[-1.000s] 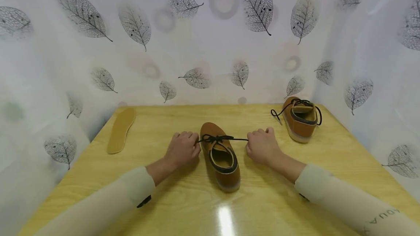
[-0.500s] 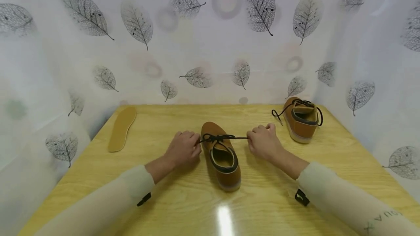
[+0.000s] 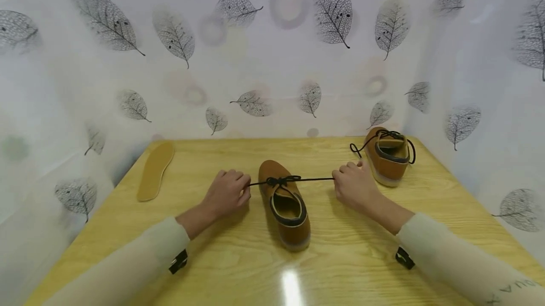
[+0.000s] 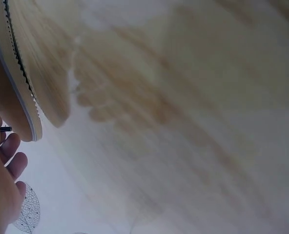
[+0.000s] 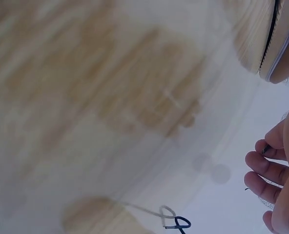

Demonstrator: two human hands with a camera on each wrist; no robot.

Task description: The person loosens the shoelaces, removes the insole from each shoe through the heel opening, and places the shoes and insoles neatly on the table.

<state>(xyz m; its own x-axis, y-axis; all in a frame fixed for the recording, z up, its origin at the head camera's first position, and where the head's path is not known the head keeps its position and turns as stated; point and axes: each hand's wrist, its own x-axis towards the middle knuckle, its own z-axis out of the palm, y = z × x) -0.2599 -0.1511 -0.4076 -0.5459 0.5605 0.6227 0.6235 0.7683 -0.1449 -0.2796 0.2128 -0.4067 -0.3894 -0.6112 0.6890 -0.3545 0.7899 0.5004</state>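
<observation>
A brown shoe (image 3: 294, 235) with a dark collar stands in the middle of the table, toe pointing away. Its black shoelace (image 3: 317, 179) is tied in a bow over the front and runs out taut to both sides. To the left of the shoe, my left hand (image 3: 225, 194) pinches one lace end. My right hand (image 3: 356, 184) grips the other end, farther out on the right. In the left wrist view, a dark lace tip (image 4: 6, 129) shows by the curled fingers. The right wrist view has a lace tip (image 5: 266, 148) between thumb and forefinger.
Another brown shoe (image 3: 391, 173) with loose black laces stands at the back right, just beyond my right hand. A tan insole (image 3: 155, 171) lies at the back left. A leaf-patterned curtain (image 3: 272, 69) surrounds the wooden table (image 3: 230, 268).
My hands have moved apart, the left one leftward and the right one rightward. More lace shows stretched on both sides, and the bow's left loop looks smaller. The shoe stays in place.
</observation>
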